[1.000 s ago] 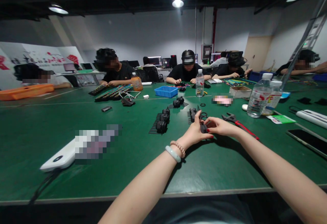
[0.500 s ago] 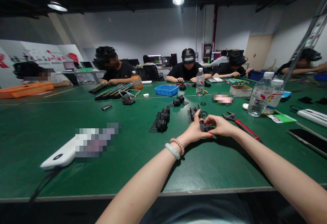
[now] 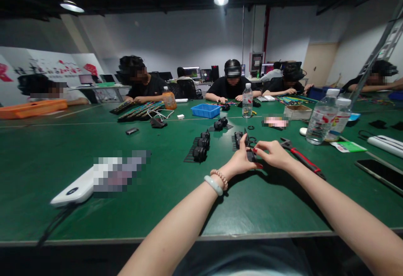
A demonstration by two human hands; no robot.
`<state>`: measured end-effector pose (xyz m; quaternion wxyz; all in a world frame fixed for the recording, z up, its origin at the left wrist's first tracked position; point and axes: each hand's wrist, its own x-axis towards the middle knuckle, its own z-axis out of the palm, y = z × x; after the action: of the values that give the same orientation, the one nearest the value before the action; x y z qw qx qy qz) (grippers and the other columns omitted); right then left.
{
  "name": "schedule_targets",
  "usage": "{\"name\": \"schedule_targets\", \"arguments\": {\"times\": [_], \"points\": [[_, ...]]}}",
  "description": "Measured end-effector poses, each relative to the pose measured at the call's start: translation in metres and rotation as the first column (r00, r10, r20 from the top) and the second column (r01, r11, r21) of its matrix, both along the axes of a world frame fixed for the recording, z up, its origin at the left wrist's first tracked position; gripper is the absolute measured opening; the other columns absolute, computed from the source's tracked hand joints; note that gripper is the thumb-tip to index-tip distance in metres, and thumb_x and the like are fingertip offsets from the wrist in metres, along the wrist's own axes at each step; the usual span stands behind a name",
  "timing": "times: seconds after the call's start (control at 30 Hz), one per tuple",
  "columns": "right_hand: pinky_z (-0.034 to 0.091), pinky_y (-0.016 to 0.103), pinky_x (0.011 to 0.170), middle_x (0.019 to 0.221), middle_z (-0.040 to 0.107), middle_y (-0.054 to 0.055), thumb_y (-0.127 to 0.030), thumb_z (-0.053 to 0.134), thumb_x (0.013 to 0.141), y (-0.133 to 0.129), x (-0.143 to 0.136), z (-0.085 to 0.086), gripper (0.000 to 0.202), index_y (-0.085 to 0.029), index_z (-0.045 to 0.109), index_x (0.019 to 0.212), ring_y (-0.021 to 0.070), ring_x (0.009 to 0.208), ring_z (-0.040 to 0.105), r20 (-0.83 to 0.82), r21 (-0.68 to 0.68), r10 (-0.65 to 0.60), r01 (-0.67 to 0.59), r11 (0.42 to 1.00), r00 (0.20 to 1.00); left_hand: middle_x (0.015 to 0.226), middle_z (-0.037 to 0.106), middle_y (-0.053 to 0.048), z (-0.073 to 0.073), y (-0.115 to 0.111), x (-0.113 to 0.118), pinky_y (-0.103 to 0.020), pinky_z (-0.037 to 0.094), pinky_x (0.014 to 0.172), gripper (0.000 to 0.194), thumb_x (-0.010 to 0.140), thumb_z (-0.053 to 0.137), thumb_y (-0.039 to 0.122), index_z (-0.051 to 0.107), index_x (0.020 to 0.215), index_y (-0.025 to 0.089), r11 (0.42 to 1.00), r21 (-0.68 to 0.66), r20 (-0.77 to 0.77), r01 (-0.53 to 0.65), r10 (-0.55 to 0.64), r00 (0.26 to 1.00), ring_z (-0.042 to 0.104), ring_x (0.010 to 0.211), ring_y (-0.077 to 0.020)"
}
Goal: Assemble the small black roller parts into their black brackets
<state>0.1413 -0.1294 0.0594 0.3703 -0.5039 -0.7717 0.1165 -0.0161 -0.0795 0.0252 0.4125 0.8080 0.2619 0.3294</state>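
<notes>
Your surface (image 3: pixel 126 209) is smooth, green, a bit glossy. On it: blk units (image 3: pixel 203 143) w/ rounded bodies on slatted, comb-like bases; thin blk rings (image 3: pixel 250 128); wrench (image 3: pixel 304 161) w/ red/blk grip. Bottles (image 3: pixel 320 121) = clear plastic. On your L wrist, a bead bracelet (image 3: pixel 219 176) + smooth pale bangle (image 3: pixel 214 185).

Vs half a sec ago: your R hand (image 3: pixel 276 154) has drawn its fingers closer together, higher up on the part (image 3: pixel 252 156); your L hand (image 3: pixel 238 162) is approx where it was.

Part's small, blk, flat-ish, mostly hidden by you; it's btwn your hands, to the R of the unit row. L fingers clamped on it, thumb nearest you; R fingers bunched at its R edge, can't tell if gripping.
</notes>
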Motion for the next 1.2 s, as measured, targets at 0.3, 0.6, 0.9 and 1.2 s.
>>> {"name": "schedule_targets", "arguments": {"times": [0.3, 0.6, 0.9, 1.2], "points": [[0.037, 0.023, 0.059, 0.076, 0.065, 0.003, -0.033, 0.042, 0.082, 0.0019, -0.0039, -0.0005, 0.025, -0.018, 0.060, 0.081, 0.0155, 0.066, 0.056, 0.021, 0.044, -0.024, 0.023, 0.999, 0.999, 0.102, 0.055, -0.011, -0.0023, 0.0029, 0.0003, -0.044, 0.042, 0.082, 0.117, 0.053, 0.075, 0.028, -0.008, 0.134, 0.023, 1.000, 0.022, -0.009, -0.010, 0.010, 1.000, 0.056, 0.094, -0.0239], [0.038, 0.024, 0.059, 0.064, 0.061, 0.004, -0.022, 0.045, 0.076, -0.0024, -0.0028, 0.0035, 0.016, -0.017, 0.055, 0.064, 0.0156, 0.060, 0.054, 0.090, 0.178, -0.177, 0.159, 0.971, 0.980, 0.092, 0.055, -0.006, -0.0036, 0.0038, 0.0003, -0.044, 0.041, 0.082, 0.116, 0.052, 0.076, 0.026, -0.006, 0.134, 0.022, 1.000, 0.028, 0.001, -0.011, 0.011, 1.000, 0.057, 0.089, -0.0226], [0.041, 0.030, 0.082, 0.106, 0.060, 0.007, -0.008, 0.048, 0.061, 0.0016, -0.0032, -0.0027, 0.046, -0.018, 0.054, 0.105, 0.0212, 0.096, 0.056, 0.179, -0.051, 0.091, -0.083, 0.995, 0.980, 0.102, 0.054, -0.010, -0.0052, 0.0055, -0.0011, -0.043, 0.041, 0.084, 0.112, 0.055, 0.073, 0.029, -0.006, 0.134, 0.021, 0.997, 0.081, -0.020, -0.010, 0.011, 1.000, 0.056, 0.094, -0.0240], [0.042, 0.026, 0.066, 0.074, 0.061, 0.003, -0.008, 0.044, 0.061, -0.0001, 0.0032, 0.0067, 0.025, -0.018, 0.056, 0.080, 0.0167, 0.070, 0.056, 0.131, 0.084, -0.042, 0.032, 0.996, 0.990, 0.094, 0.056, -0.008, -0.0007, 0.0020, -0.0014, -0.045, 0.039, 0.085, 0.117, 0.051, 0.076, 0.034, -0.005, 0.134, 0.019, 0.996, 0.081, -0.019, -0.019, 0.021, 1.000, 0.056, 0.095, -0.0252]]}}
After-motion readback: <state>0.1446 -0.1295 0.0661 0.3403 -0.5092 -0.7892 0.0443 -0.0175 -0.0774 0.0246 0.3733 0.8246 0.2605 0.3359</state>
